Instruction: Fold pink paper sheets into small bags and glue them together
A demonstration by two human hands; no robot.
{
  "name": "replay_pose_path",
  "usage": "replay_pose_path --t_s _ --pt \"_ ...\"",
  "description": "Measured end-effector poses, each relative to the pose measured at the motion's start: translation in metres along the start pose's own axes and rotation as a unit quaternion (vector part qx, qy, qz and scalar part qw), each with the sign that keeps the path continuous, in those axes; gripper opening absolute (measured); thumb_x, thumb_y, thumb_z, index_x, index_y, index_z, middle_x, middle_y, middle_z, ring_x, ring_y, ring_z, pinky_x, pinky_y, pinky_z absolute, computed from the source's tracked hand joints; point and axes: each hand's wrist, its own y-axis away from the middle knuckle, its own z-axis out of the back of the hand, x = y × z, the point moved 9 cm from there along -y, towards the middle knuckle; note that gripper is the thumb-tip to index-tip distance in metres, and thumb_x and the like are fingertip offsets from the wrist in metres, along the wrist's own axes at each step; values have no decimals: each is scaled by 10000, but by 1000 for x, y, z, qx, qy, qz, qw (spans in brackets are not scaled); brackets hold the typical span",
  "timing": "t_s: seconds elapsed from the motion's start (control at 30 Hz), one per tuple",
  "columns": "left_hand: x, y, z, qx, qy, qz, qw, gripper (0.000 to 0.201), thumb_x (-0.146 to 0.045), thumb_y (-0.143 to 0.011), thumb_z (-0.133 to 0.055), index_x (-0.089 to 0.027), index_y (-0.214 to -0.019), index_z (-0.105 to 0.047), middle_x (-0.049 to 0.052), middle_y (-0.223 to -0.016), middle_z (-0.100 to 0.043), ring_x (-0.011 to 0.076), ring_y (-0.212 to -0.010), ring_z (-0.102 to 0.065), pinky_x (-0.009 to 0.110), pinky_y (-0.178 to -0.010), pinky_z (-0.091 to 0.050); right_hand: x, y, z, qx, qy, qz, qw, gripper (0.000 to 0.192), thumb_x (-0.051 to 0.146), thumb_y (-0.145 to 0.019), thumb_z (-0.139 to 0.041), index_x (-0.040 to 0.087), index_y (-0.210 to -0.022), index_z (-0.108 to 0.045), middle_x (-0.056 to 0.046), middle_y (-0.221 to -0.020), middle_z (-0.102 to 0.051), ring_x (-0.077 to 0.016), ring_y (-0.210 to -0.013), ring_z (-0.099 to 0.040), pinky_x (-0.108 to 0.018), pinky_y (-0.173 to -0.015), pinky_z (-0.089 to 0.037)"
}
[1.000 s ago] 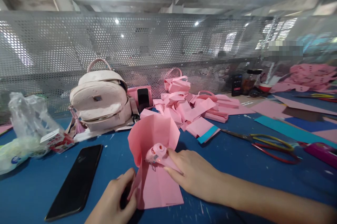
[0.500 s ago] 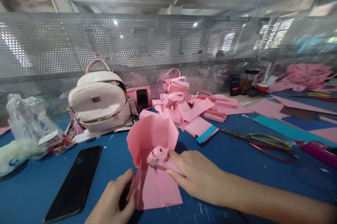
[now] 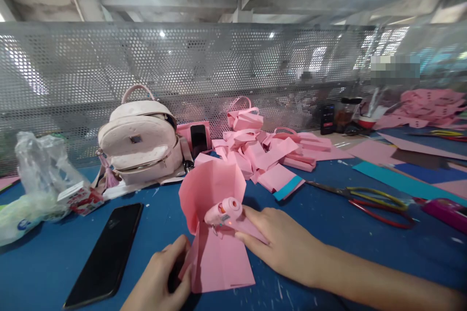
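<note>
My right hand (image 3: pixel 282 243) is closed round the handle of a pink glue gun (image 3: pixel 226 213), whose nose points left into a folded piece of pink paper (image 3: pixel 223 265). The paper has a flat front panel lying on the table and a curved flap standing up behind the gun. At its left side, my left hand (image 3: pixel 166 269) pinches the raised edge of the paper between thumb and fingers. The tip of the gun sits close to the fold; whether it touches the paper I cannot tell.
A black phone (image 3: pixel 105 252) lies left of my left hand, near a plastic bag (image 3: pixel 42 189) and a small box (image 3: pixel 80 197). Behind stand a cream backpack (image 3: pixel 140 143) and a heap of pink paper pieces (image 3: pixel 255 148). Scissors (image 3: pixel 368 199) lie to the right on the blue table (image 3: pixel 314 218).
The glue gun in my right hand has shifted slightly right and up, away from the left fold. My left hand keeps its pinch on the paper. The whole view has moved a little.
</note>
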Motion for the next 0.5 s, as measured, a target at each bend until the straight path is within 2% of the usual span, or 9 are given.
replay_pose_path --t_s 0.17,0.4,0.5 --pt "2 0 -4 26 30 11 999 134 -207 -906 -435 -222 -773 -431 -30 -682 -582 119 -615 -508 204 -593 -384 -3 4 3 -20 -16 6 1000 296 303 -932 -530 203 -1195 -621 -68 -821 -727 -223 -687 -651 -282 -590 -317" --pt "0 -1 -7 47 47 14 998 117 -271 -931 -447 -220 -828 -464 -27 -700 -576 124 -637 -499 204 -593 -384 -13 6 -5 20 -94 -36 995 310 314 -942 -504 196 -1197 -636 -105 -958 -739 -259 -836 -687 -293 -664 -400" --pt "-1 -1 -8 58 47 16 997 93 -285 -924 -478 -214 -870 -502 -16 -732 -598 127 -650 -518 202 -577 -385 -17 8 -7 32 -148 -55 987 284 325 -950 -489 170 -1126 -647 -67 -792 -714 -208 -706 -664 -257 -609 -403"
